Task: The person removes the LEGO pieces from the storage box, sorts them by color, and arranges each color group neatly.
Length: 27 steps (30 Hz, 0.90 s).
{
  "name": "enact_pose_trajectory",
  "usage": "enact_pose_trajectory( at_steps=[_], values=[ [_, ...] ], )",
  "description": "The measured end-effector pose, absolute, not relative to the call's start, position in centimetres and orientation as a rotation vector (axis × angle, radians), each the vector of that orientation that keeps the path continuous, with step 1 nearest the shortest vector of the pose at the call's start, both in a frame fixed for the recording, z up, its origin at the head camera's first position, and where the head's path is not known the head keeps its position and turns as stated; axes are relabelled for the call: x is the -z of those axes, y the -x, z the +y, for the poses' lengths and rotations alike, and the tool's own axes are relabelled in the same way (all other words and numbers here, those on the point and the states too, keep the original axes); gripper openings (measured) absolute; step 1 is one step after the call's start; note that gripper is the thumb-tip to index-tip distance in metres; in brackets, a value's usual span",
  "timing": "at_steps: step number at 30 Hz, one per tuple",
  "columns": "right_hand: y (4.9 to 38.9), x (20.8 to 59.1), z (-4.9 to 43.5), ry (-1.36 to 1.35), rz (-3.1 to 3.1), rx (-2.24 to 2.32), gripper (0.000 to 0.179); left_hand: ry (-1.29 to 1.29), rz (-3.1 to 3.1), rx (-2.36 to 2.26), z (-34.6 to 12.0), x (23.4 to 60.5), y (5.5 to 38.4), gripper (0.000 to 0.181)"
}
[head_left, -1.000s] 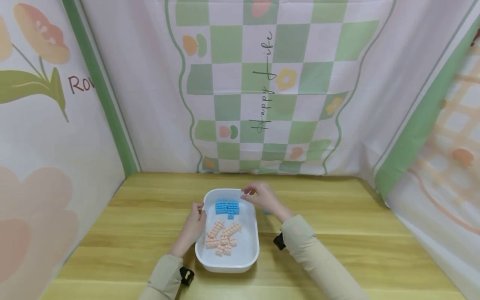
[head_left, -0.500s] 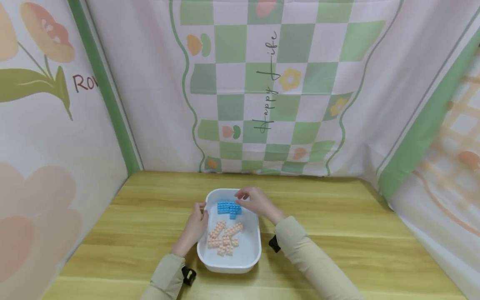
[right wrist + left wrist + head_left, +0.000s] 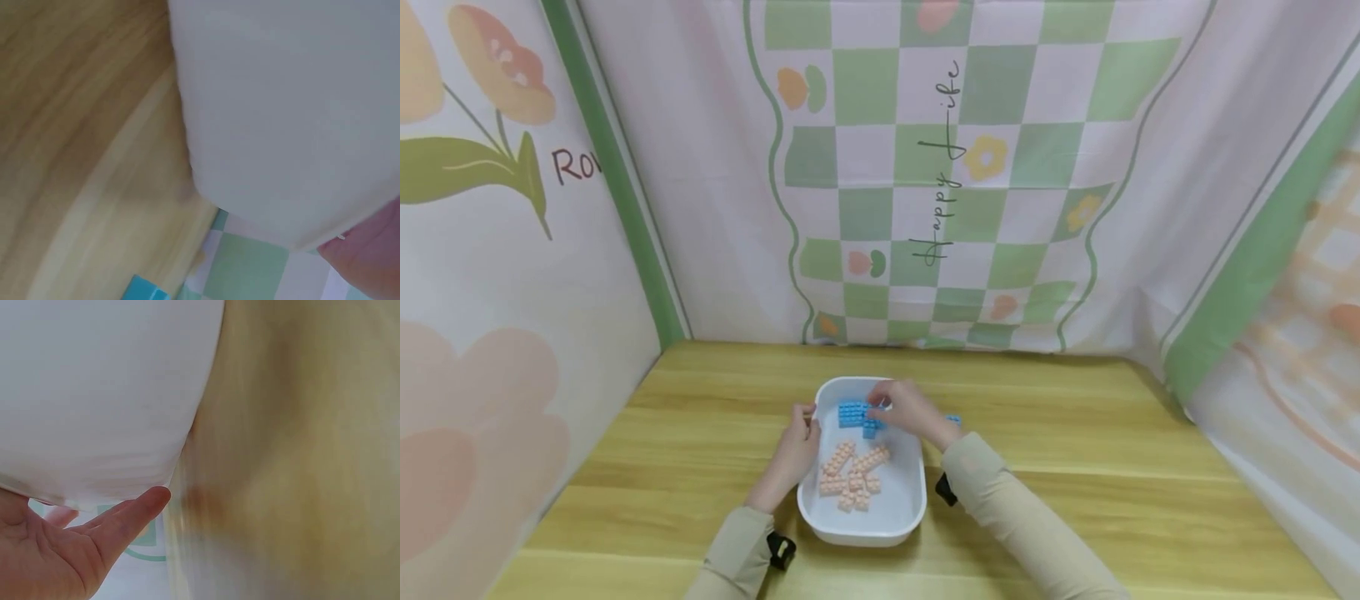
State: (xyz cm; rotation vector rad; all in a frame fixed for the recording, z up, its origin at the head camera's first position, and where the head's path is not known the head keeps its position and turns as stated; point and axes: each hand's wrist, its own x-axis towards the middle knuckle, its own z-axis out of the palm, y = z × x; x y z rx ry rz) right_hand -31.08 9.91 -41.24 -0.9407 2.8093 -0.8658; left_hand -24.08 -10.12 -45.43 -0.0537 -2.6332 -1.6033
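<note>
A: What's furthest left?
B: A flowered curtain (image 3: 497,275), then the left hand (image 3: 793,448) at the left side of the white tray (image 3: 861,538).
A: Is it gripping?
B: Its fingers touch the outer wall, one stretched down along it in the left wrist view. Whether they pinch the rim, I can't tell.
A: And inside?
B: Blue bricks (image 3: 850,414) sit packed together towards the far end; peach bricks (image 3: 832,485) lie in a loose cluster nearer the person.
A: The right hand (image 3: 916,410)?
B: Over the right rim, fingers bent, tips close together at the right end of the blue bricks. I can't tell whether they clamp one.
A: Anything past that?
B: A single blue brick (image 3: 954,419) on the table (image 3: 1075,467), just right of the tray, partly hidden by the wrist. Then a beige sleeve (image 3: 1022,517), and a green band (image 3: 1240,275) on the right-hand curtain (image 3: 1318,258).
</note>
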Motion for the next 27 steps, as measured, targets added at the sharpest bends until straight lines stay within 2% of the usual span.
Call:
enact_pose_trajectory(
  at_steps=[27],
  values=[
    [30.5, 42.8, 9.2, 0.994, 2.906, 0.615, 0.015, 0.081, -2.628, 1.574, -10.1, 45.4, 24.0, 0.031]
  ],
)
